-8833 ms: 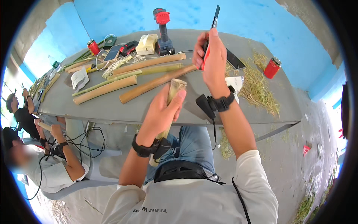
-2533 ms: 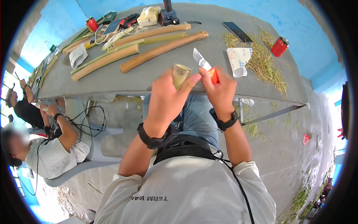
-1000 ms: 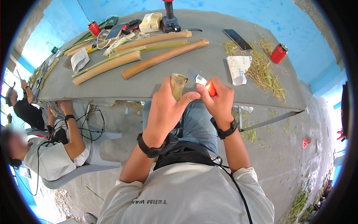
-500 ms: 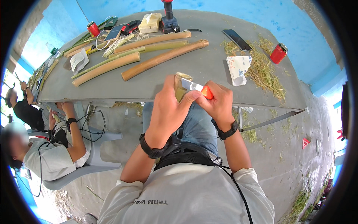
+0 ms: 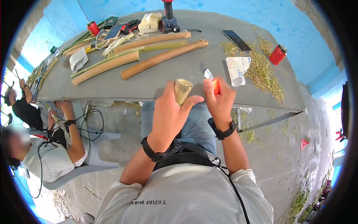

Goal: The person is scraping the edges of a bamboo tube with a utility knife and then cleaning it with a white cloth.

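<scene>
Closed around a short piece of bamboo [image 5: 182, 92] is my left hand [image 5: 168, 112], with the rounded end turned up and the thumb stretched to the right. My right hand [image 5: 223, 102] grips a knife [image 5: 215, 86] by its orange handle. The knife's blade points up and away, apart from the bamboo piece. Both hands are at the near edge of the grey table [image 5: 156, 80], above my lap.
Several bamboo poles [image 5: 164, 56] lie beyond my left hand. A cordless drill [image 5: 169, 20] stands behind them. To the right are a torn paper [image 5: 237, 71], shavings [image 5: 265, 80], a phone [image 5: 236, 40] and a red can [image 5: 278, 54]. Another person [image 5: 56, 156] sits at left.
The knife has come off the bamboo piece and moved right, its blade swinging from pointing left to pointing away. The bamboo piece now stands more upright in my left hand.
</scene>
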### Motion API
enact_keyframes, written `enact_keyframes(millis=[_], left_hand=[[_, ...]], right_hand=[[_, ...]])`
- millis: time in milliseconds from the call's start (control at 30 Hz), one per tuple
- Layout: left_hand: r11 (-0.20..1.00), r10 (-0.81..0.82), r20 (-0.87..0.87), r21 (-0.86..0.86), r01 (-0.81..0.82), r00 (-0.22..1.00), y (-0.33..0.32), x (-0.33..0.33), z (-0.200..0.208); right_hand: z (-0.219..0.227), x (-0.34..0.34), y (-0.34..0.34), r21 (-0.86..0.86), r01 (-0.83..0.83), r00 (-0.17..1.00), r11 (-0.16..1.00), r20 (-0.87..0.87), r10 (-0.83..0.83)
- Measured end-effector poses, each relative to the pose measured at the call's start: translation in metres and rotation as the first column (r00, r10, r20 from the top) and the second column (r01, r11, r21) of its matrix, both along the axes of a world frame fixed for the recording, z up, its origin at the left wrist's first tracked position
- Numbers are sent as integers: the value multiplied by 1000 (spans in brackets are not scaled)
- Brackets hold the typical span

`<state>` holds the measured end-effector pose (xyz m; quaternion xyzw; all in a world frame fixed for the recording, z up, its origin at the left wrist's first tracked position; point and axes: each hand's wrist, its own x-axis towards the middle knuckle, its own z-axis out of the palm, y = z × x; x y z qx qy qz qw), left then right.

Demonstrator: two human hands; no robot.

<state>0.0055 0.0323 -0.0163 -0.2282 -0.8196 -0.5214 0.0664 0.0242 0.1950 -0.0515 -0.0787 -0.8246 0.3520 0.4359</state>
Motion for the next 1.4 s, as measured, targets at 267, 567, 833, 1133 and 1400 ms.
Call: enact_keyframes(millis=[267,567,833,1133,1400], left_hand=[[993,-106,85,64,101,991,-7,-8,11],[979,-165,37,126,160,986,-1,-4,10],[970,-195,22,150,189,981,-1,-6,7],[978,-126,20,168,121,992,5,-2,0],[940,-285,178,245,238,942,-6,-11,-1]], right_hand=[[-3,6,6,80,-151,988,985,26,149],[-2,5,9,269,-175,984,947,17,177],[-3,4,10,292,-162,984,943,-17,175],[-6,5,8,233,-122,992,965,-12,128],[-5,8,8,-27,-185,983,982,-12,185]])
